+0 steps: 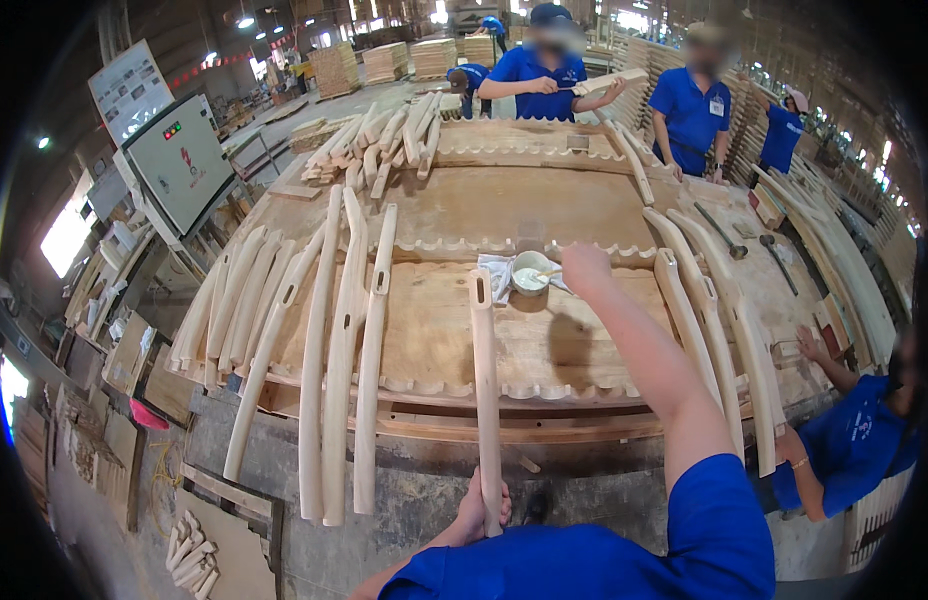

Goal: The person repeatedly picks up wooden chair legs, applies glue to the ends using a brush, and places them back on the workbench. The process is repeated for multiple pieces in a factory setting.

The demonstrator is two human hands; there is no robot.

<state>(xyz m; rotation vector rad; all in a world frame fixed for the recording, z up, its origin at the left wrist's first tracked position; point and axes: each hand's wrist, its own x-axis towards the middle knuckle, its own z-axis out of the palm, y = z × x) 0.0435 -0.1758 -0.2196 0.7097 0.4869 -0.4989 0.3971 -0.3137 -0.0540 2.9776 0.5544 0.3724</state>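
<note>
My left hand (474,508) is wrapped around the lower end of a pale wooden chair-leg-like piece (486,390). This piece points away from me over the bench edge, with an oblong slot near its far end. My right hand (586,270) reaches forward, its fingers closed on a small pale stick (551,273). The stick's other end is in a round bowl (518,283) of white paste, probably glue. Under the bowl's left side lies a white cloth (497,277). The fingertips of my right hand are partly hidden by the hand itself.
Several slotted wooden pieces (364,350) lie on the left of the bench (484,200), others (709,300) on the right. Scalloped strips (454,246) cross it. Two hammers (722,232) lie at right. A co-worker (854,440) is close on my right; others stand across the bench.
</note>
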